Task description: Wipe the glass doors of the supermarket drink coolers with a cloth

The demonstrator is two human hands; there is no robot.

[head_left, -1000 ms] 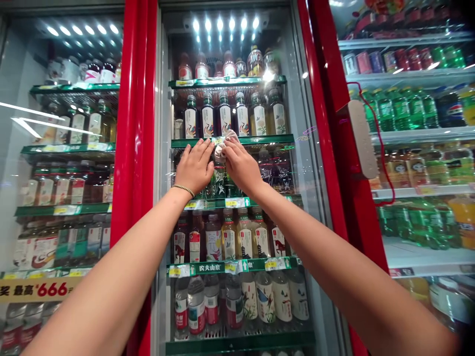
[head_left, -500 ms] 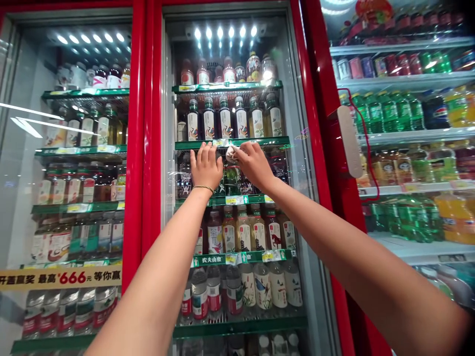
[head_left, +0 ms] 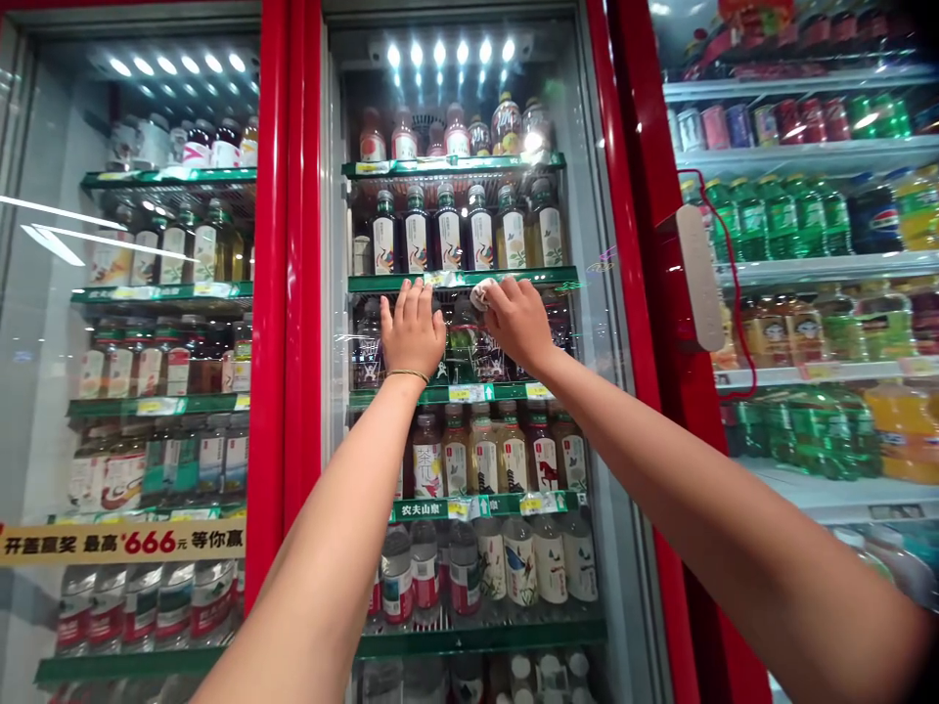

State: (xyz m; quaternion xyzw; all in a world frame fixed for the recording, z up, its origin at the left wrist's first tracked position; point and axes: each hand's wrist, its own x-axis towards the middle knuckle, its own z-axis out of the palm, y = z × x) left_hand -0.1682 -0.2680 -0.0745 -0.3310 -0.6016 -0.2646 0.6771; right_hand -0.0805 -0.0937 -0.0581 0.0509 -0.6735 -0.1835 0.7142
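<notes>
My left hand (head_left: 413, 330) lies flat with its fingers spread on the glass door (head_left: 459, 332) of the middle drinks fridge. A thin band (head_left: 408, 374) circles that wrist. To its right, my right hand (head_left: 520, 318) is closed around a small crumpled white wad (head_left: 482, 293), which looks like a tissue or cloth, held against the glass. Both hands are level with a green shelf edge (head_left: 528, 280). Behind the glass, bottles with white labels (head_left: 480, 230) stand above the hands, and other bottles (head_left: 484, 460) stand on the shelf below them.
Red frames (head_left: 273, 244) border the doors. On the right, a pale handle (head_left: 699, 279) and a red cord (head_left: 723, 244) stick out beside shelves of green bottles (head_left: 778, 220). A yellow banner (head_left: 121, 543) crosses the left fridge door.
My right hand has slid a little to the right along the glass with the white wad. My left hand stays pressed in nearly the same spot, and the view has shifted slightly.
</notes>
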